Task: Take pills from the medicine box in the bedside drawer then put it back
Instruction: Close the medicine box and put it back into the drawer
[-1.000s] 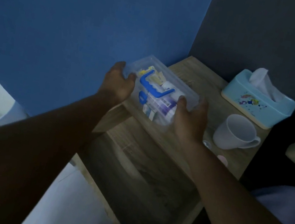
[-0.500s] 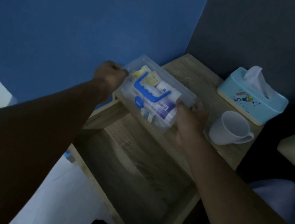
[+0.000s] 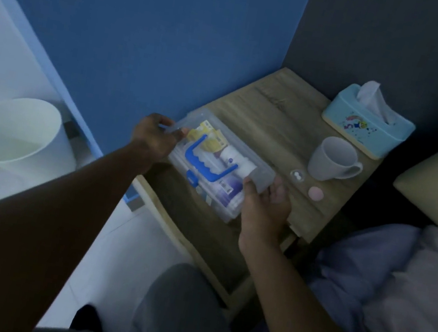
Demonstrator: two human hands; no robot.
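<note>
A clear plastic medicine box with a blue handle and a blue latch is held between both hands, over the front edge of the wooden bedside table and the open drawer below. Packets and a white bottle show through its lid. My left hand grips its far left end. My right hand holds its near right corner, palm up with the fingers under it. Two small pills, one clear and round and one pink, lie on the table right of the box.
A white mug and a light blue tissue box stand at the table's back right. A white bin is on the floor at left. Bedding lies at right. My knee is below the drawer.
The box has come toward me and lower, tilting its lid toward the camera. My left hand has shifted to the box's far end. The view has pulled back and down.
</note>
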